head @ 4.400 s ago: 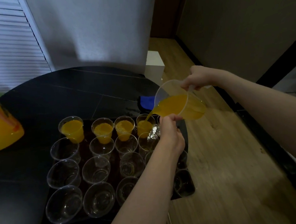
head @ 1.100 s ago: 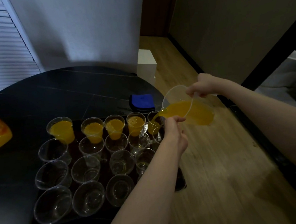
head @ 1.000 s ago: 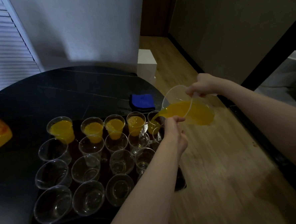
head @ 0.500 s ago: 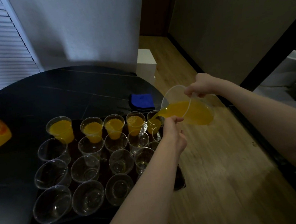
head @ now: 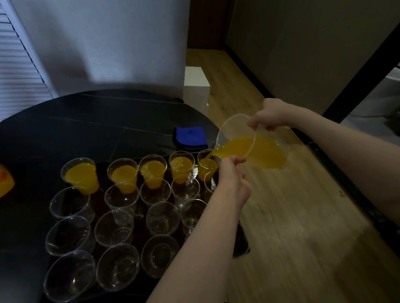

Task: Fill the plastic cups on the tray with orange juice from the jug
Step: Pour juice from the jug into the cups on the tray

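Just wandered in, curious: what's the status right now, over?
Right hand tipping jug; left hand steadying its rim. Juice running into fifth back-row cup. Front rows unfilled. Nothing in the way.

Five plastic cups are holding orange juice, the fifth sitting right under the tilted jug. At least twelve empty cups are standing on the tray; others are hiding behind the forearm.

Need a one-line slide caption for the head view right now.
Right hand tips the jug, pouring orange juice into the back row's fifth cup while the left hand steadies it.
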